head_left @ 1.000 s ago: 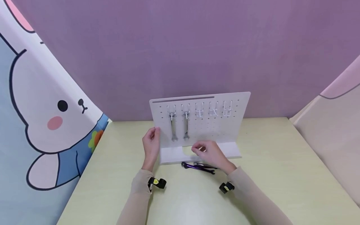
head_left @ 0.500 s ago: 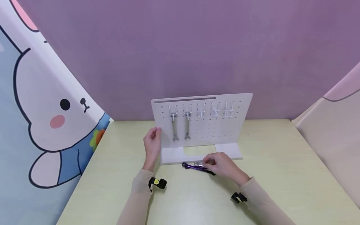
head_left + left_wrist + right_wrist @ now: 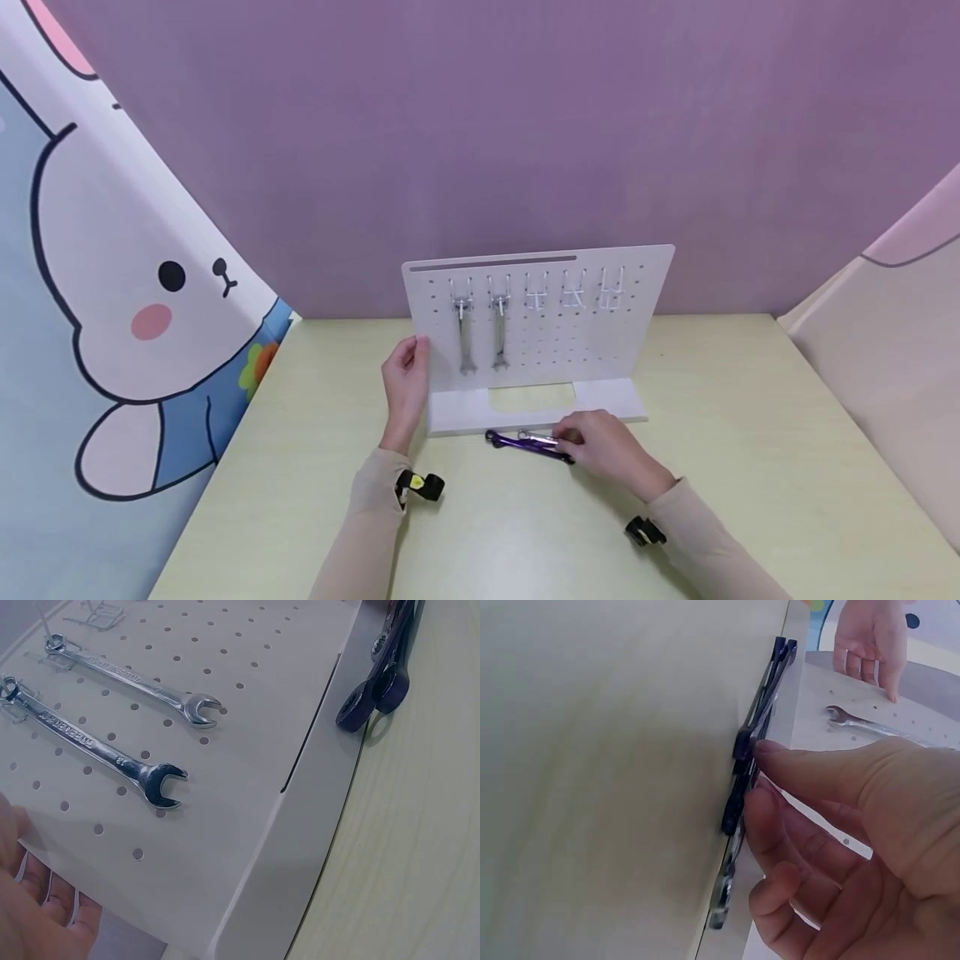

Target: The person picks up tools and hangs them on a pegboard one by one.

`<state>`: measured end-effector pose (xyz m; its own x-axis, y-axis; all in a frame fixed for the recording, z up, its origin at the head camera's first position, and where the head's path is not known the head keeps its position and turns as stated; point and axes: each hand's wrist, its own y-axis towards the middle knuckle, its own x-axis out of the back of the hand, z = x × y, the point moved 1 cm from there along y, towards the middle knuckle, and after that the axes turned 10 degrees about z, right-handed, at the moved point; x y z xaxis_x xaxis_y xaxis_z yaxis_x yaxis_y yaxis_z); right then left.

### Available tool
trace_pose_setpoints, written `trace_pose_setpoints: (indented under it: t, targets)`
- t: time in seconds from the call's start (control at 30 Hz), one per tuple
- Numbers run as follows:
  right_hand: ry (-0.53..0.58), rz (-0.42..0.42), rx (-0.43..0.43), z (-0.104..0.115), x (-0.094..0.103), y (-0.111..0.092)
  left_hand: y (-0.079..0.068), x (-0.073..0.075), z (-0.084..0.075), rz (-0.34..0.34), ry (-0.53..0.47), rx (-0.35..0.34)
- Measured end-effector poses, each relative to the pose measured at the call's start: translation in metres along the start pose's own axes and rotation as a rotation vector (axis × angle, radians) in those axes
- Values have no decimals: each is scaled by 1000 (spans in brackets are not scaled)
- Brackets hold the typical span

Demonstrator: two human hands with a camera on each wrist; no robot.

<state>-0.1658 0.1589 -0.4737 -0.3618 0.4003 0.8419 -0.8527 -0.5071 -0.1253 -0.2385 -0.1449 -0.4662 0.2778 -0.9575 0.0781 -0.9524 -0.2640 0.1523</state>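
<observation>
My left hand [image 3: 406,392] holds the left edge of the white pegboard [image 3: 592,358], thumb on its front face and fingers behind. Two silver combination wrenches hang side by side from its left hooks, the outer wrench [image 3: 97,746] nearer that hand and the inner wrench [image 3: 131,677] beside it, open ends down. In front of the base lies a small pile with dark purple wrenches [image 3: 521,447] and a silver wrench [image 3: 534,437]. My right hand [image 3: 606,446] is at the pile's right end, thumb and index finger pinching the silver wrench, whose middle they partly hide.
Several white wire hooks [image 3: 573,296] on the board's right half hold nothing. The board's base [image 3: 457,412] has a cut-out in its middle. Pale wood-look table [image 3: 510,533] extends in front and to both sides. A purple backdrop [image 3: 525,125] stands behind.
My right hand has moved down and to the right, from in front of the board's cut-out to the wrench pile, and pinches a wrench there. The left hand keeps its hold on the board.
</observation>
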Motion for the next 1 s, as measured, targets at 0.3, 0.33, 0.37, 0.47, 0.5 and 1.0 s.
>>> trace_pose_setpoints:
  t: [0.3,0.33,0.37,0.47,0.5,1.0]
  targets:
    - [-27,2,3,-5,-1,-2,-2,3,1,20,-12,-7]
    - [-25,3,5,-6,-1,-1,-2,3,1,21,-13,-7]
    - [-24,5,10,-6,-1,-1,-2,3,1,22,-14,-8]
    - [-22,0,31,-6,0,-2,-1,3,2,16,-13,-22]
    - [-22,-3,37,-6,0,-2,-1,2,2,14,-10,-27]
    - [105,16,20,-10,-1,-1,1,2,6,6,-4,-42]
